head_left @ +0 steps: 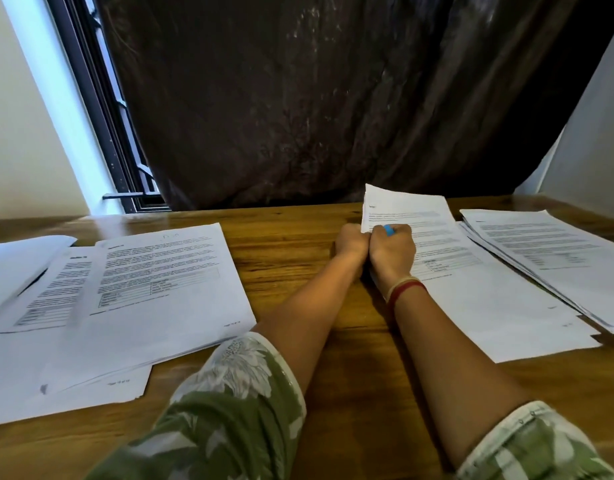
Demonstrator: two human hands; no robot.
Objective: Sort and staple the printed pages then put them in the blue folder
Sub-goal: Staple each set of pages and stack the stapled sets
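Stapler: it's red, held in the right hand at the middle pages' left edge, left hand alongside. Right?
Not quite. The head view shows the stapler in the right hand is blue, not red. The rest holds: it sits at the middle pages' left edge, with the left hand alongside.

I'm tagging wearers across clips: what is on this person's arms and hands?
The left sleeve and right sleeve are green with white flowers and pale cuffs. Red and cream threads circle the right wrist.
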